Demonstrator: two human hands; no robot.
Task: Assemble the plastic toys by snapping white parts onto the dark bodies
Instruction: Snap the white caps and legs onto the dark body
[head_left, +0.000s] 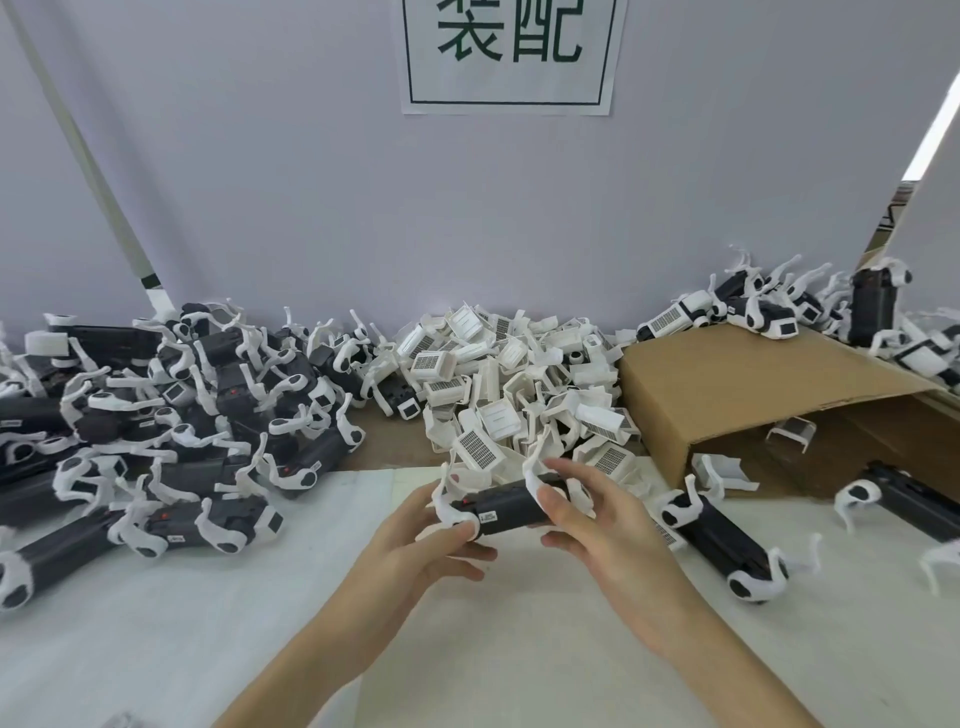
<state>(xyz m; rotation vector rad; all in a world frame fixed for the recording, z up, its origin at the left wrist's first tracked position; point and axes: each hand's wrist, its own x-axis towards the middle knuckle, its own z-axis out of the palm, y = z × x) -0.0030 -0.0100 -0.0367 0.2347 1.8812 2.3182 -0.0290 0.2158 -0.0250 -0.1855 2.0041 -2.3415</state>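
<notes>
Both hands hold one dark plastic toy body with thin white legs (501, 512) just above the desk (156, 649): the left hand (431, 540) curls round its near end, the right hand (592, 525) pinches the far end, fingers half-spread. It looks light, rigid and slick; the barrel seems the safest hold, the legs likely bend. Just beyond the hands lies a heap of white plastic grille-faced parts (519, 384), to the left a pile of dark bodies (171, 410), to the right a brown cardboard box (753, 395).

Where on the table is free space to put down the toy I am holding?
Bare white mat lies near you, below both hands, between the left pile of toys and the dark toy at right. Behind the held toy, the heap of white parts and cardboard box crowd everything.
</notes>
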